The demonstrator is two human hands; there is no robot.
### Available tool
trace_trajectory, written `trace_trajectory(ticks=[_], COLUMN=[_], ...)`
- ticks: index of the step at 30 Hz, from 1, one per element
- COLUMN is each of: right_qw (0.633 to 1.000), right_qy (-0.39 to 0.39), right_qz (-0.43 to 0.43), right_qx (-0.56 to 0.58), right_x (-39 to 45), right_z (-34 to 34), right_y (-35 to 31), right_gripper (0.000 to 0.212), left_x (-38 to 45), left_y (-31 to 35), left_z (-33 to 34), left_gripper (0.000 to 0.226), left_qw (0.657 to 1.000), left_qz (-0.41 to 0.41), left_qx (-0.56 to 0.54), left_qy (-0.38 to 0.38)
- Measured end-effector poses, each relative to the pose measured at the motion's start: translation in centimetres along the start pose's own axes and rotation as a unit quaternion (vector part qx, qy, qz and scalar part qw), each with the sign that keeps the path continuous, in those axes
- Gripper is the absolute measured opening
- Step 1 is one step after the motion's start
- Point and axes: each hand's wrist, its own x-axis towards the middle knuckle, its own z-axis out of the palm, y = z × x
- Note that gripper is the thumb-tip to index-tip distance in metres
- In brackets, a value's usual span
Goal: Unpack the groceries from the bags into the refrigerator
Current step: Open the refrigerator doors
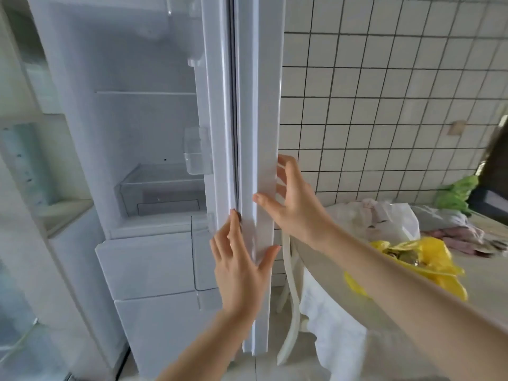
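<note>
The refrigerator [154, 160] stands open in front of you, its white inside showing a glass shelf [144, 93] far up and a clear drawer [162, 196] lower down. Its door [258, 133] is swung edge-on toward you, just right of the opening. Your left hand [242, 266] lies flat against the door's edge, fingers straight and spread, thumb out on the right side. Your right hand [291, 200] is higher on the same edge, fingers open and loosely wrapping the outer side, thumb pressing the front. To the right, the bench [483, 270] carries the bags: a yellow bag [431, 264] near you, a white bag [395, 221] behind it, and something green [456, 193] farther back against the tiled wall [384, 92].
</note>
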Motion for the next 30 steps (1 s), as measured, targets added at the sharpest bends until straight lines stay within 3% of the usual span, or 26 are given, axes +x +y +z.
trace_trajectory(ticks=[11,20,27,30], right_qw=[0.999,1.0,0.994,0.995], right_qy=[0.023,0.011,0.005,-0.034], right_qz=[0.036,0.025,-0.024,-0.017], right_qx=[0.028,0.0,-0.103,-0.088], right_x=[0.5,1.7,1.3,0.5], right_z=[-10.4,-15.7,-17.6,-18.5], right_y=[6.7,10.7,12.8,13.6], right_gripper=[0.032,0.012,0.041,0.058], left_x=[-1.4,-1.4,-1.1,-1.5], left_y=[5.7,8.1,10.1,10.8], left_z=[10.8,16.5,18.3,18.3], left_gripper=[0.088,0.093,0.089,0.089], left_qw=[0.997,0.996,0.998,0.999], left_qz=[0.052,0.071,0.065,0.037], left_qx=[-0.062,-0.023,0.009,0.032], left_qy=[-0.02,-0.048,-0.002,0.008])
